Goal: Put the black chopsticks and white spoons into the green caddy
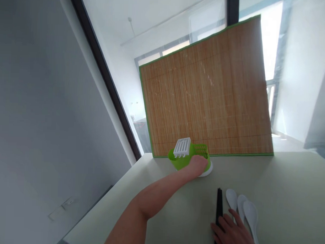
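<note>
My left hand (199,164) reaches across the table and is closed on the near right side of a green plastic utensil holder (183,163); its fingertips are mostly hidden. A white slotted piece (182,147) sits on the holder's left part, and a white base shows beneath. At the lower right, my right hand (233,233) lies low over black chopsticks (219,206), its thumb on their left side and fingers closed around them. Just right of the chopsticks are three white spoons, a left one (231,198), a middle one (241,205) and a right one (251,214), their handles partly under my hand.
Behind the holder, a bamboo mat (206,95) with green edging stands upright against the glass (166,26). The pale table (290,197) runs to a left edge beside a grey wall (46,96). A dark window frame (105,77) rises at the back left.
</note>
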A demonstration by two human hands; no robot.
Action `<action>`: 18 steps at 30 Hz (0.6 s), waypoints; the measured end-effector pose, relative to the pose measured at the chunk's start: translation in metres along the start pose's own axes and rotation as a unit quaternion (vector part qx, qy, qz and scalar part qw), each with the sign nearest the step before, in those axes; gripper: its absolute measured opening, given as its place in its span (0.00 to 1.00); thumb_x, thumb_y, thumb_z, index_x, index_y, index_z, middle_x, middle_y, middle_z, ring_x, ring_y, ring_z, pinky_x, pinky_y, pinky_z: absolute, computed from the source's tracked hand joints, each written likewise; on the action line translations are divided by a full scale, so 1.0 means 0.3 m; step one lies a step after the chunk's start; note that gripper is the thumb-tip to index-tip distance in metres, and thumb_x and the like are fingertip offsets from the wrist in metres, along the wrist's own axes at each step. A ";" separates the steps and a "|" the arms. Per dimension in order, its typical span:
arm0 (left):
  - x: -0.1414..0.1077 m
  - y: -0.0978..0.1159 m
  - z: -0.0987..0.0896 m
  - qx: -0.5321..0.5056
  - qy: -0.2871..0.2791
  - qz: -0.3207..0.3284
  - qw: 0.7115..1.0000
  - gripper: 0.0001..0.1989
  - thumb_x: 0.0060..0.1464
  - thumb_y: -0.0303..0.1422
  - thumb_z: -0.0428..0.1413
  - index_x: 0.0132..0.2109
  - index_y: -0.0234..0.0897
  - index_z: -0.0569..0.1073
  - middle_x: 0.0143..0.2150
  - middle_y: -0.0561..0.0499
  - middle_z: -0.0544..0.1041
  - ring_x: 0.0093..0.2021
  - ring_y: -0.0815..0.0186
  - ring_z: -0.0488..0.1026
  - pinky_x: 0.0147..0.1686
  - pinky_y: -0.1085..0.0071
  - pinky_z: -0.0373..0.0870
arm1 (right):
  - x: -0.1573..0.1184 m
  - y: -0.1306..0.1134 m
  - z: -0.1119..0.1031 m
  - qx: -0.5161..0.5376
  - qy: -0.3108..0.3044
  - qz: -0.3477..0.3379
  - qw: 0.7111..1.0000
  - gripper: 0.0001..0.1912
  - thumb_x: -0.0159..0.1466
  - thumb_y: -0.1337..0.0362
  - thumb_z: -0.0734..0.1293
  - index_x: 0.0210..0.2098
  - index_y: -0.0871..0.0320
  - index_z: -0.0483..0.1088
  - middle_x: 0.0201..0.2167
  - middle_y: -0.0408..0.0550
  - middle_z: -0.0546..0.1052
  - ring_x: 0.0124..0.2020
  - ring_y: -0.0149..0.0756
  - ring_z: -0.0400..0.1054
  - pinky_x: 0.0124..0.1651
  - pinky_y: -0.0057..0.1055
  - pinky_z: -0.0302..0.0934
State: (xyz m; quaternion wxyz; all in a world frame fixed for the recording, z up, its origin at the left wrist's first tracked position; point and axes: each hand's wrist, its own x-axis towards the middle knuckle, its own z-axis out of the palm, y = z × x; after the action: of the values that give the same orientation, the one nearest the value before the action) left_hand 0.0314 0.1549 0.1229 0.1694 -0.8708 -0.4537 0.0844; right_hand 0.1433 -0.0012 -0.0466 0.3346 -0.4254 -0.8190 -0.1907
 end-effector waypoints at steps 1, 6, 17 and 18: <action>0.022 0.038 -0.015 0.003 0.004 0.017 1.000 0.08 0.55 0.23 0.52 0.40 0.27 0.75 0.36 0.37 0.77 0.42 0.58 0.74 0.38 0.67 0.71 | 0.003 -0.002 0.000 -0.004 -0.001 0.001 1.000 0.04 0.55 0.62 0.64 0.28 0.49 0.71 0.24 0.41 0.71 0.33 0.38 0.63 0.54 0.46 0.45; 0.114 0.185 -0.062 0.012 0.015 0.077 0.997 0.09 0.54 0.22 0.51 0.40 0.27 0.75 0.37 0.37 0.77 0.42 0.58 0.75 0.37 0.67 0.72 | 0.011 -0.013 0.005 -0.027 0.006 -0.009 1.000 0.06 0.51 0.57 0.69 0.25 0.51 0.71 0.23 0.41 0.72 0.33 0.38 0.63 0.54 0.46 0.44; 0.106 0.319 -0.060 0.013 -0.012 0.131 0.991 0.09 0.52 0.22 0.52 0.39 0.29 0.76 0.37 0.37 0.77 0.41 0.58 0.75 0.37 0.66 0.73 | -0.005 -0.065 0.040 -0.025 -0.005 -0.075 0.997 0.14 0.53 0.49 0.68 0.22 0.51 0.71 0.21 0.41 0.71 0.32 0.37 0.62 0.54 0.46 0.43; 0.100 0.332 -0.056 0.012 -0.016 0.128 0.992 0.09 0.52 0.22 0.53 0.39 0.29 0.76 0.37 0.37 0.77 0.41 0.58 0.75 0.37 0.66 0.73 | -0.007 -0.073 0.043 -0.023 -0.006 -0.083 0.996 0.14 0.54 0.48 0.68 0.22 0.51 0.70 0.20 0.41 0.71 0.32 0.37 0.62 0.54 0.46 0.44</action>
State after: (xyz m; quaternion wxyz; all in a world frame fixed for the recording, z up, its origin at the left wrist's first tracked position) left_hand 0.1294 0.1229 0.1017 0.1608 -0.9180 -0.3403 0.1248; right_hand 0.1212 -0.0071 -0.0579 0.3031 -0.3644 -0.8487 -0.2346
